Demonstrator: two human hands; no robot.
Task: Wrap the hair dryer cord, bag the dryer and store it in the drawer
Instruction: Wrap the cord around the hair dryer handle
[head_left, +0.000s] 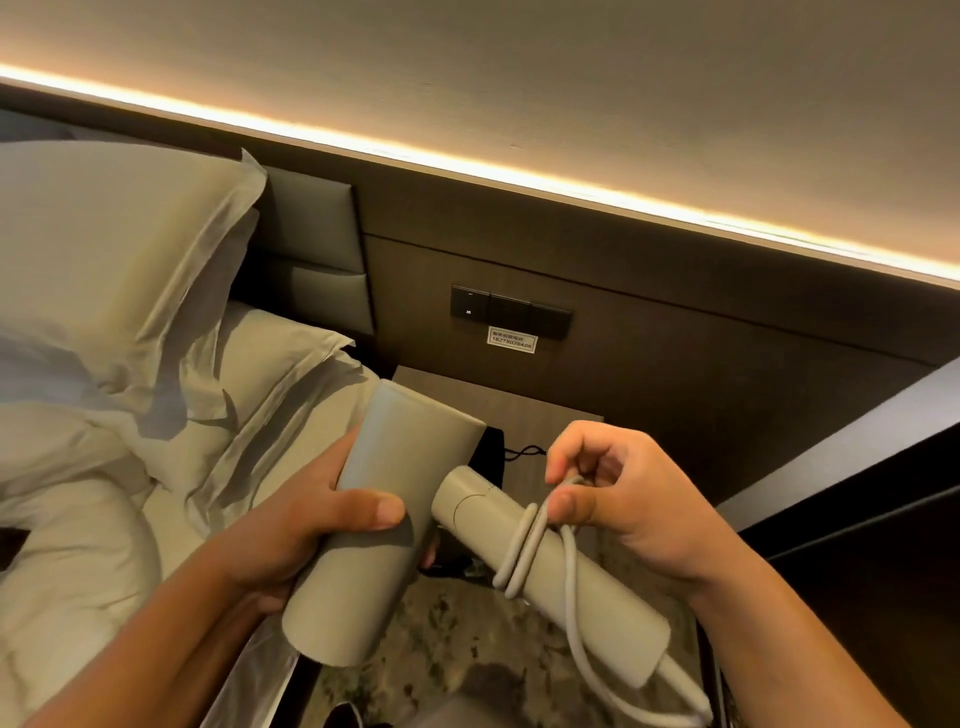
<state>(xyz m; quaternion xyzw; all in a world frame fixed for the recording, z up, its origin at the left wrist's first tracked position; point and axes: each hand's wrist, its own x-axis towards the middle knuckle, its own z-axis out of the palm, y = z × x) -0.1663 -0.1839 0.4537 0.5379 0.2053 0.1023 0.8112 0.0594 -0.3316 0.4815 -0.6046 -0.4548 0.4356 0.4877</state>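
A pale grey hair dryer (374, 499) is held in front of me above the floor. My left hand (311, 525) grips its thick barrel. Its handle (587, 582) points down to the right. The matching cord (524, 545) is looped twice around the handle and runs on down to the handle's end. My right hand (613, 493) pinches the cord just above the loops. A black drawstring bag (491, 457) lies on the nightstand (540, 400) behind the dryer, mostly hidden by it.
A bed with white pillows (119, 270) and crumpled sheets fills the left. A dark wall panel with black switches (509, 312) stands behind the nightstand. Dark furniture (857, 519) is at the right. Patterned carpet (467, 649) lies below.
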